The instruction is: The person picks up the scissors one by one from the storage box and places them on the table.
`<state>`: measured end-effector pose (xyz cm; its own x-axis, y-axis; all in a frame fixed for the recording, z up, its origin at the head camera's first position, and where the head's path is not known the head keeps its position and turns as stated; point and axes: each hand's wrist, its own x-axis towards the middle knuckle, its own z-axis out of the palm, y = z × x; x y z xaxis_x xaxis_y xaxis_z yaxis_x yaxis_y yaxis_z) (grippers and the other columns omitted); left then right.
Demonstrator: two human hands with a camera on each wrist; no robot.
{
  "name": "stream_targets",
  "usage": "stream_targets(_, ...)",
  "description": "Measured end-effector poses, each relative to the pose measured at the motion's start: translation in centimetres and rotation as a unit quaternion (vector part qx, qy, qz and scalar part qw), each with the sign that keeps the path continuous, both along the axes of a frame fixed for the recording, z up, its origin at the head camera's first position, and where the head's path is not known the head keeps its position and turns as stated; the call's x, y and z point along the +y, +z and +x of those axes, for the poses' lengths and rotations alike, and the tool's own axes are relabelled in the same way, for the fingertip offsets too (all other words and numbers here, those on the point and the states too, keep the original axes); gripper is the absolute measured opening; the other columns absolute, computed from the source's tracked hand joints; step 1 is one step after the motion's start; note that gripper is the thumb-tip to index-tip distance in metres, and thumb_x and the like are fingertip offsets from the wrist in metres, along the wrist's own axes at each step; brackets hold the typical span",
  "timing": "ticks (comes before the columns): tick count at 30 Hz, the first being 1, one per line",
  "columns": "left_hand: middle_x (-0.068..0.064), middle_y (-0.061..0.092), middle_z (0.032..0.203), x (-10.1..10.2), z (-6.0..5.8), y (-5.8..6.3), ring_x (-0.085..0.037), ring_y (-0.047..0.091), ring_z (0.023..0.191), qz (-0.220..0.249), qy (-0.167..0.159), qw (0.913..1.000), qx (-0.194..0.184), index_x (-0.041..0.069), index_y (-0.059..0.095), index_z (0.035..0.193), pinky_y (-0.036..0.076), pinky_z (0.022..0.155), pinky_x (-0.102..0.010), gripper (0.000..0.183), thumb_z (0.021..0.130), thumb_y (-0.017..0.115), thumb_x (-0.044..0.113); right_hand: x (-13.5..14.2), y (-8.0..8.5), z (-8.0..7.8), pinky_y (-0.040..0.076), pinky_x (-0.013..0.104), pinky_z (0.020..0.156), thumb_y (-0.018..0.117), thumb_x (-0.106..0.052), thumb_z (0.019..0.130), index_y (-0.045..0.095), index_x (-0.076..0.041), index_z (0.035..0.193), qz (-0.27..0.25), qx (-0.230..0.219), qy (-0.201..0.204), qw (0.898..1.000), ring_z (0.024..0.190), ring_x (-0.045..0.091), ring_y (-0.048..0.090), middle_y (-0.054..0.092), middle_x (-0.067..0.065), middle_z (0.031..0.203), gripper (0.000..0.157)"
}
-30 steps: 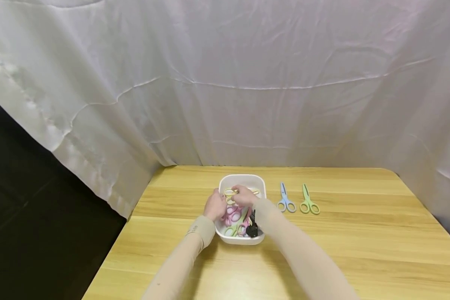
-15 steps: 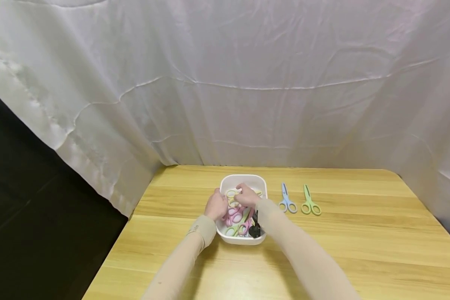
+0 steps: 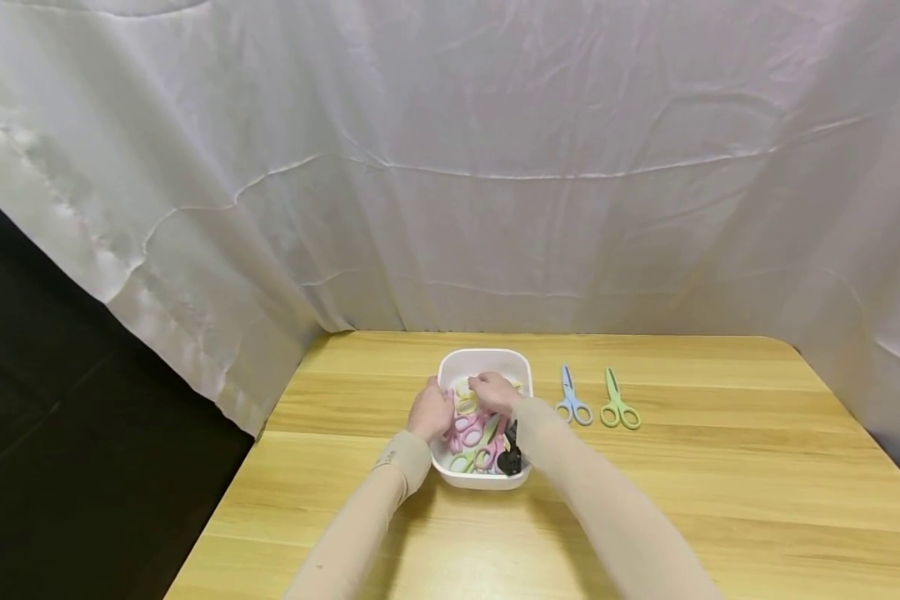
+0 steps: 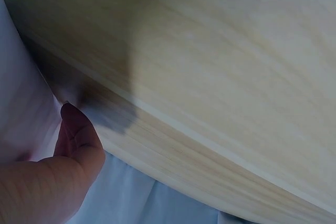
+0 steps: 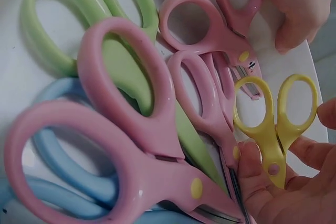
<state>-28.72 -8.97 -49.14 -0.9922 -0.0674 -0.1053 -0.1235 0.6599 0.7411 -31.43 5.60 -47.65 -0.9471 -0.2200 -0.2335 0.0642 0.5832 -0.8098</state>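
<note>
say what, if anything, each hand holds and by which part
Left hand: white rectangular plastic bin, by its left wall. Right hand: yellow-handled scissors, apparently by the pivot.

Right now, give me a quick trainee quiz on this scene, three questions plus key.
1. Multiple choice: what colour are the scissors that the right hand holds? A blue, B yellow, C green.
2. True or false: the left hand is at the right side of the white plastic bin.
3. Fill in: on the wooden table, between the bin and the light-green loop-handled scissors, lie the ____.

Key: 1 B, yellow loop-handled scissors; 2 false, left side; 3 blue loop-handled scissors.
</note>
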Motion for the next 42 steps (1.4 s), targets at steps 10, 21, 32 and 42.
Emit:
stream_targets(10,-0.033,0.055,0.139,0.0,-0.3,-0.2,-0.041,0.064,0.115,-0.015,0.0,0.9999,0.007,-0.007,0.03,0.153,0.057,0.098,-0.051,0.058,0.106,0.046,0.022,0.4,-0.1,0.1,0.057,0.032,0.075,0.041,-0.031,0.105,0.063,0.006,0.126,-0.017,0.005,-0.023,1.0,0.072,0.019,0.06,0.067,0.021,0.111,0.048)
stream_targets(21,-0.032,0.054,0.141,0.0,-0.3,-0.2,-0.04,0.063,0.115,-0.017,-0.002,0.9999,0.002,-0.007,0.029,0.154,0.055,0.103,-0.051,0.058,0.106,0.045,0.023,0.6,0.1,0.1,0.06,0.032,0.068,0.059,-0.025,0.097,0.065,0.005,0.12,-0.034,-0.011,-0.042,0.998,0.061,0.014,0.062,0.068,0.021,0.107,0.038)
stream_targets(32,-0.032,0.06,0.128,-0.1,-0.4,-0.3,-0.025,0.062,0.068,-0.015,-0.006,0.9999,-0.005,-0.007,0.029,0.153,0.058,0.059,-0.033,0.058,0.106,0.045,0.023,1.1,0.3,0.4,0.063,0.035,0.067,0.053,0.004,0.08,0.06,0.009,0.124,-0.054,-0.004,-0.001,0.999,0.063,0.019,0.065,0.062,0.009,0.087,0.044)
stream_targets(42,-0.029,0.064,0.123,0.0,-0.4,-0.4,-0.034,0.067,0.096,-0.027,-0.004,0.9996,0.004,-0.007,0.035,0.149,0.061,0.087,-0.044,0.055,0.106,0.046,0.024,0.9,0.9,0.8,0.06,0.033,0.063,0.044,0.004,0.086,0.054,0.007,0.131,-0.045,0.014,0.021,0.999,0.064,0.014,0.056,0.063,0.023,0.104,0.046)
